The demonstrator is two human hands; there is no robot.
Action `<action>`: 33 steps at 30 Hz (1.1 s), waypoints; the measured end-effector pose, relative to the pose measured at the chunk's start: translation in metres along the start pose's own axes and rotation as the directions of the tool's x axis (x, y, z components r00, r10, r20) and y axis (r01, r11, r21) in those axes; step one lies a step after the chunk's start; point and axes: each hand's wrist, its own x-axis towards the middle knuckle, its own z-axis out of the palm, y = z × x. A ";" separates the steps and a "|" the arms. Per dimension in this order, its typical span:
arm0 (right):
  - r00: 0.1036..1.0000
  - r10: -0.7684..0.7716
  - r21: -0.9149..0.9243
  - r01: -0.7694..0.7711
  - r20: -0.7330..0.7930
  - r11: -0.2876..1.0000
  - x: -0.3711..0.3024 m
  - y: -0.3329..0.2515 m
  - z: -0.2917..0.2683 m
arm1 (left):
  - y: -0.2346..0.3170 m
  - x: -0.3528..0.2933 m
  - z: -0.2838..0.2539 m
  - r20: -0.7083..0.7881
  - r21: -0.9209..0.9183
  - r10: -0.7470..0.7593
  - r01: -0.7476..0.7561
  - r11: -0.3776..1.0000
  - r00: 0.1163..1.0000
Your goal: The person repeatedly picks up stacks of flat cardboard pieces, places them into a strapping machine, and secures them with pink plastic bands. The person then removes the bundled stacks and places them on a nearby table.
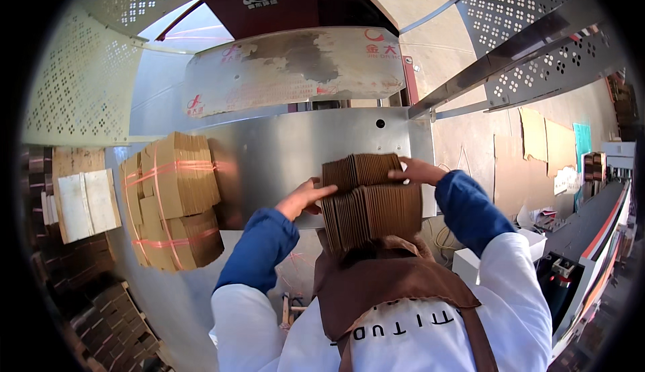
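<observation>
Two rows of brown folded cardboard pieces stand on edge in front of me, at the near edge of a steel tabletop (282, 137). The far cardboard stack (361, 172) is the smaller one, and the near cardboard stack (390, 211) sits against my apron. From the left, my left hand (304, 198) presses its thumb and fingers to the side where the two stacks meet. My right hand (419, 170) curls over the far stack's right end. Between them both hands grip the far stack; the fingertips behind it are partly hidden.
At the table's left end sits a large bundle of flat cardboard (181, 204) tied with pink strap. A printed metal panel (295, 69) rises beyond the table, with perforated guards (80, 76) at both sides. Cardboard sheets (524, 163) lie on the floor to the right; stacked cardboard (117, 325) stands lower left.
</observation>
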 end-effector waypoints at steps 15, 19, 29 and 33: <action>0.526 -0.850 -0.814 0.506 0.030 0.285 0.076 -0.094 0.056 | -0.086 -0.037 0.069 -0.393 -0.599 -0.155 -0.124 0.791 0.907; 0.566 -0.818 -0.708 0.536 -0.104 0.461 0.059 -0.109 0.033 | -0.109 -0.048 0.091 -0.342 -0.709 -0.229 -0.091 0.699 0.911; 0.970 -0.162 0.900 -0.095 0.180 0.425 0.070 0.049 0.039 | -0.116 0.025 0.073 -0.235 -0.739 0.065 -0.221 0.636 0.970; 0.927 -0.374 0.844 0.212 -0.014 0.494 0.016 -0.052 0.030 | -0.062 -0.053 0.073 -0.495 -0.462 0.316 -0.553 0.693 0.810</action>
